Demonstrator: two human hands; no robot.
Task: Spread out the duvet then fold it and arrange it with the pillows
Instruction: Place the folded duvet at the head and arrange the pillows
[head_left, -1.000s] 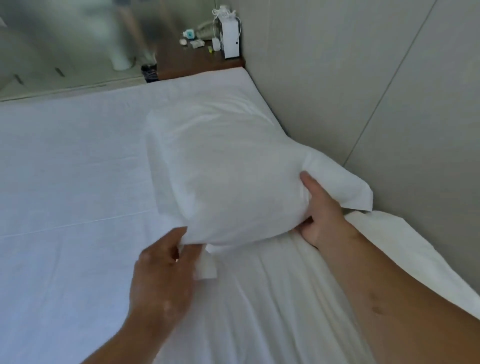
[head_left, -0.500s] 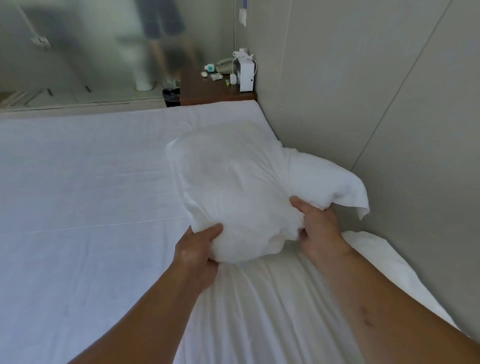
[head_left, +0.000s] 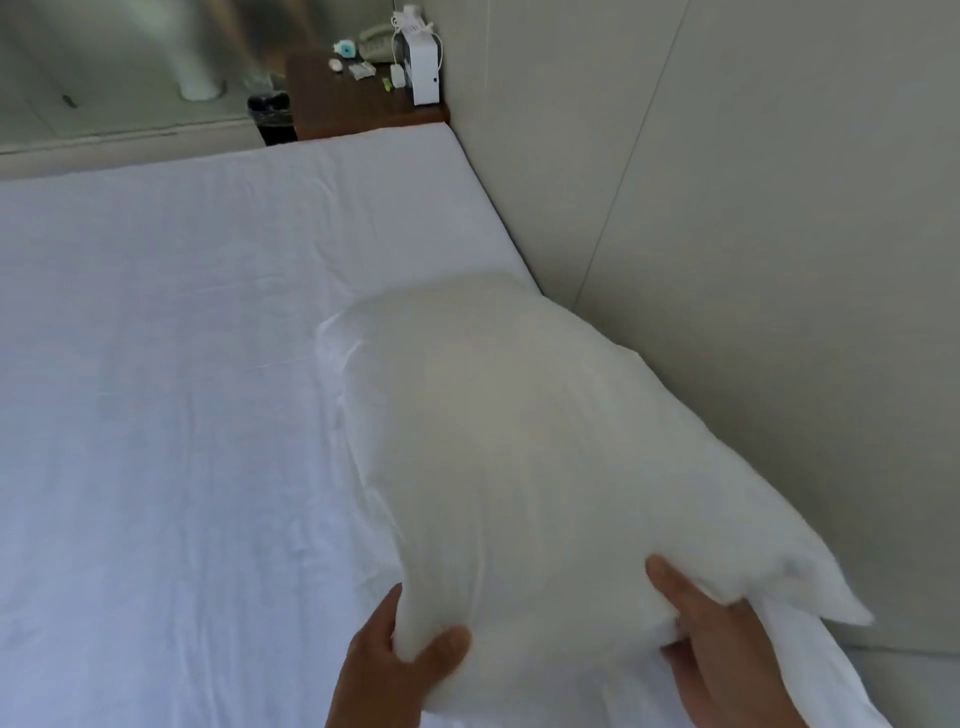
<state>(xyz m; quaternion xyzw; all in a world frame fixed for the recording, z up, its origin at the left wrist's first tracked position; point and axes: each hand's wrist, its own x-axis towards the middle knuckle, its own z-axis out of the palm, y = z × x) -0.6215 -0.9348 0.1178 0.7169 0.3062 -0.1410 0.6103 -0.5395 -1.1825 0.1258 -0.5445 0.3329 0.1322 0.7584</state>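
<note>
Since a moment ago the pillow has come down from its bunched, lifted hold and now stretches plump along the right edge of the bed, its far end close against the wall. Both hands are clamped on its near end: the left hand grips the near left corner, thumb on top and fingers tucked beneath, and the right hand pinches the near right side, thumb pressed into the cover. Rumpled white cloth trails under the right wrist. Beyond the bed's far right corner a dark wooden nightstand carries a white box, a telephone and small items, too blurred to read any label.
</note>
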